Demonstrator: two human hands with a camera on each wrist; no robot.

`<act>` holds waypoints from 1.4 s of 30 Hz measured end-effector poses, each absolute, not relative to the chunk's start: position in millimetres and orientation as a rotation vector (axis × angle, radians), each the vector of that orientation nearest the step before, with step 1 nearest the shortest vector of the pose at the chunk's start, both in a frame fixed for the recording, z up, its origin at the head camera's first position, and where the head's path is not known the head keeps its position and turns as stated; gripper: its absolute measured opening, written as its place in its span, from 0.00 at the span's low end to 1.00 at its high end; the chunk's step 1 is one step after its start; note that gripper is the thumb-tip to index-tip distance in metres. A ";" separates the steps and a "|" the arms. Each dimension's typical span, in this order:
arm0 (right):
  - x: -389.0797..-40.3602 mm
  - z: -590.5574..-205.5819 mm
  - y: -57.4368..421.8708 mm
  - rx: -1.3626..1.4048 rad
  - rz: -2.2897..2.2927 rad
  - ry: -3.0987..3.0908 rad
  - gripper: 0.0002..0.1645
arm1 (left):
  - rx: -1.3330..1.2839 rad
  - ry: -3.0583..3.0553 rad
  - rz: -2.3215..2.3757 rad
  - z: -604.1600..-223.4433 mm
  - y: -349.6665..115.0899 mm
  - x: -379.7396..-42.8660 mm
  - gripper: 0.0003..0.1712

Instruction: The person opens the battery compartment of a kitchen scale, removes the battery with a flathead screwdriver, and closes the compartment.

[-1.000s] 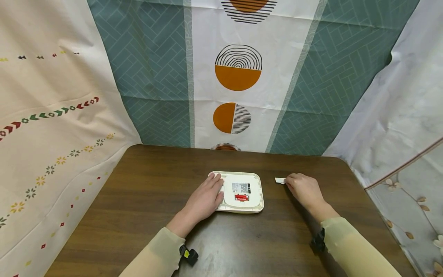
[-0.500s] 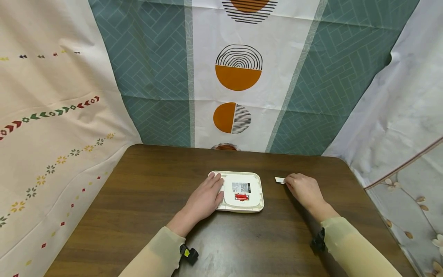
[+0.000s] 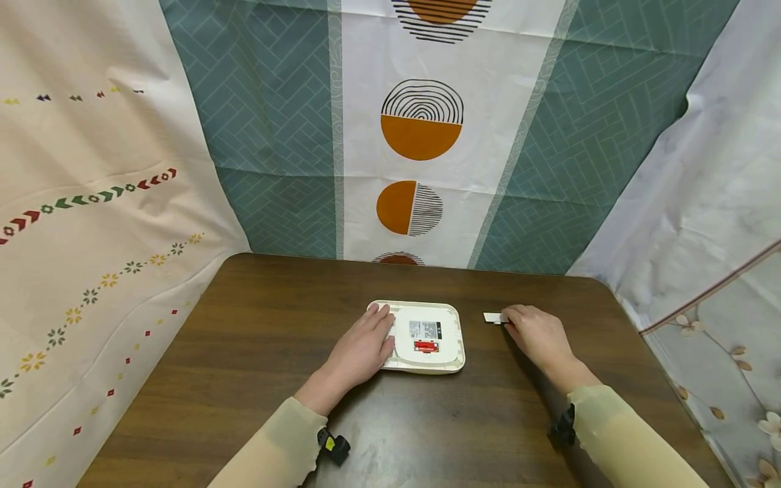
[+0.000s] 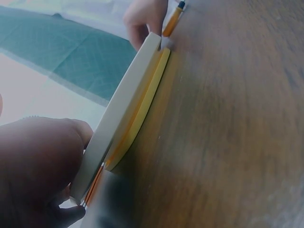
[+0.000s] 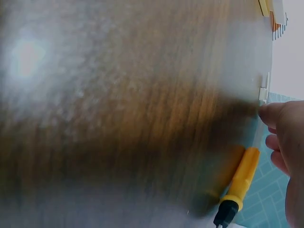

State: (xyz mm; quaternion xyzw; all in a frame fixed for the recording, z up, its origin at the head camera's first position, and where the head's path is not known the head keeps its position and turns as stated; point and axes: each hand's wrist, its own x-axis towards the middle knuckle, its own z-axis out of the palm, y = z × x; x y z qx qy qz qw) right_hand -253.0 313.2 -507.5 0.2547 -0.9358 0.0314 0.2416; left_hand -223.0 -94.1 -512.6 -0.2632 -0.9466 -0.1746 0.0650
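Note:
A flat white device (image 3: 450, 339) with rounded corners lies on the table, its back up, showing a printed label (image 3: 421, 330) and a red battery (image 3: 426, 346) in an uncovered compartment. My left hand (image 3: 360, 349) holds its left end, thumb on top and a finger at the edge in the left wrist view. To the right, my right hand (image 3: 537, 332) pinches a small white flat cover (image 3: 493, 317) low at the tabletop; part of the cover is hidden by the fingertips. Beside that hand, a yellow-handled screwdriver (image 5: 242, 175) shows in the right wrist view.
The brown wooden table (image 3: 274, 407) ends at a patterned green and white cloth (image 3: 421, 224) hanging behind. Pale cloths (image 3: 97, 237) hang on both sides. In the left wrist view, a yellow layer (image 4: 142, 114) shows under the white body.
The right fingertips and the small cover have shifted only slightly. The left hand and the white device hold their place.

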 end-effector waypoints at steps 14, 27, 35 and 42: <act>-236.5 -497.8 322.5 0.653 0.058 -2.609 0.28 | -0.800 -2.835 -0.562 -511.3 -94.1 -221.9 0.30; -222.2 -490.3 332.3 0.608 -0.001 -2.720 0.34 | -0.799 -2.832 -0.553 -511.3 -93.5 -223.0 0.30; -220.1 -491.0 337.9 0.540 0.013 -2.755 0.37 | -0.796 -2.829 -0.552 -511.1 -92.8 -222.4 0.30; -216.5 -489.8 344.1 0.499 0.025 -2.801 0.35 | -0.798 -2.830 -0.545 -510.8 -92.9 -222.5 0.30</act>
